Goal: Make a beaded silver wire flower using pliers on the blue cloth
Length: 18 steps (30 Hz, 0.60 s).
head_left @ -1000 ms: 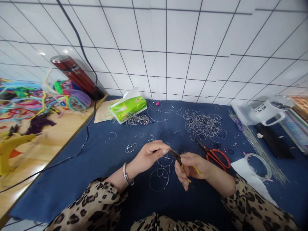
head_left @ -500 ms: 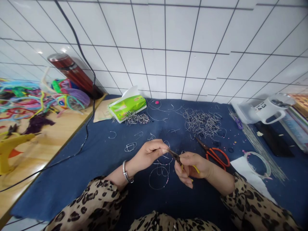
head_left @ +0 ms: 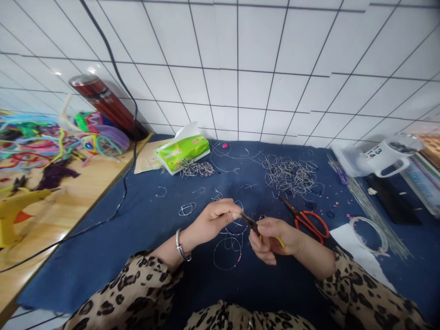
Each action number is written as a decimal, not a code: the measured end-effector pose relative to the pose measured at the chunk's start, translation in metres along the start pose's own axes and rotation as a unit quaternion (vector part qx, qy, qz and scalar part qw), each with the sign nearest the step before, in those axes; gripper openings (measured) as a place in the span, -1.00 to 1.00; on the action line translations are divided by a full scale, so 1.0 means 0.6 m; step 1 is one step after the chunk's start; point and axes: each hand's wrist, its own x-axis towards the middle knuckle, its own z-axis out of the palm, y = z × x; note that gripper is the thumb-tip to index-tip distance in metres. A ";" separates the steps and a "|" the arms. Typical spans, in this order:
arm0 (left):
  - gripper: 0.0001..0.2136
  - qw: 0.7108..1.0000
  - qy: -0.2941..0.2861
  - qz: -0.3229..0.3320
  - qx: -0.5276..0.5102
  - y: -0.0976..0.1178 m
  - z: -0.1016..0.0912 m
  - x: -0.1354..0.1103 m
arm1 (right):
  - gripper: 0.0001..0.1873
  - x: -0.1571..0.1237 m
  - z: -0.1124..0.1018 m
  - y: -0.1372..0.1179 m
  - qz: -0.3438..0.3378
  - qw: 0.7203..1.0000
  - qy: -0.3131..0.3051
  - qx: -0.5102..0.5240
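My right hand (head_left: 275, 238) is closed round dark-jawed pliers (head_left: 253, 225) with yellow handles. Their jaws point up and left, to the fingertips of my left hand (head_left: 217, 219). Thumb and forefinger of that hand pinch a thin wire at the plier tips; its gripped end is hidden by the fingers. Below and between the hands, thin looped wire (head_left: 213, 257) with small pink beads lies over the dark blue cloth (head_left: 144, 238). To the right of my right hand are orange-handled scissors (head_left: 312, 224), lying with their blades parted slightly.
A heap of bent wires (head_left: 288, 176) lies at the back right, with a smaller bundle (head_left: 198, 168) by the green tissue pack (head_left: 184, 152). Straight wires (head_left: 371, 213), a clear coil (head_left: 385, 236) and a white mug (head_left: 388, 158) are at right. A black cable (head_left: 124, 183) crosses the left side.
The fingers of my right hand have drawn in a little round the plier handles. My left hand keeps its place, and the view has shifted very slightly.
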 end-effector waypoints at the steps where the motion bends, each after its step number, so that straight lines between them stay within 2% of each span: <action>1: -0.84 1.000 -0.004 0.003 -0.001 -0.001 -0.001 0.000 | -0.65 0.001 0.000 0.001 -0.005 1.000 -0.004 -0.005; 8: -0.84 0.999 -0.041 0.014 0.000 -0.005 -0.009 0.002 | -0.62 0.002 -0.001 0.005 0.011 1.000 -0.013 -0.006; 18: -0.83 0.999 -0.042 0.025 -0.001 -0.001 -0.011 0.000 | -0.70 -0.002 0.010 0.001 0.024 1.000 0.015 -0.001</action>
